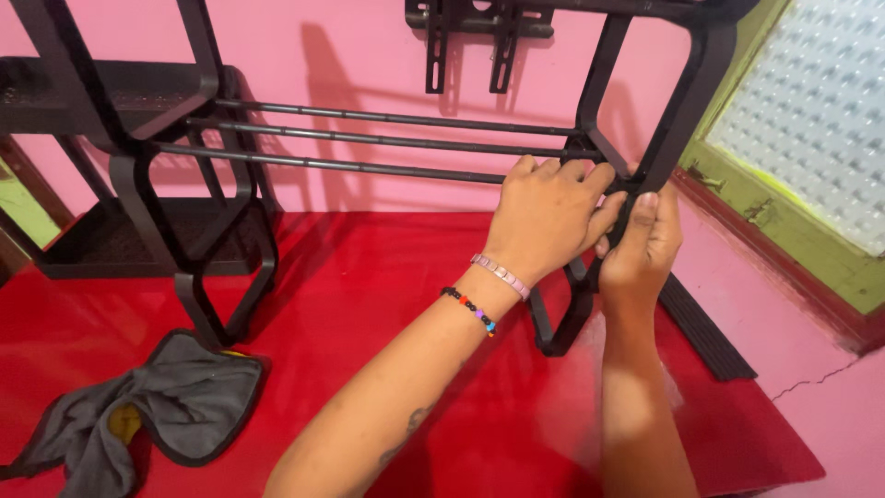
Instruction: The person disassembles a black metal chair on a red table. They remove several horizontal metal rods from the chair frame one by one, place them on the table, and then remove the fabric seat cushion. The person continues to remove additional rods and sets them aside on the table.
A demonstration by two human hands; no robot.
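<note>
A black rack [687, 111] with rounded end frames stands on a red floor. Three thin dark rods [369, 140] run across between its left end frame [221, 277] and its right one. My left hand [544, 217], with two bead bracelets at the wrist, is closed over the right end of the lowest rod where it meets the right end frame. My right hand [643, 244] grips that frame's black crossbar just beside the left hand. Fingertips of both hands touch at the joint, which they hide.
A grey cloth [152, 410] lies crumpled on the red floor [387, 277] at the lower left. A black ribbed strip [705, 327] lies along the right floor edge. Pink wall behind carries a black bracket [470, 41]; a frosted window [816, 111] is at right.
</note>
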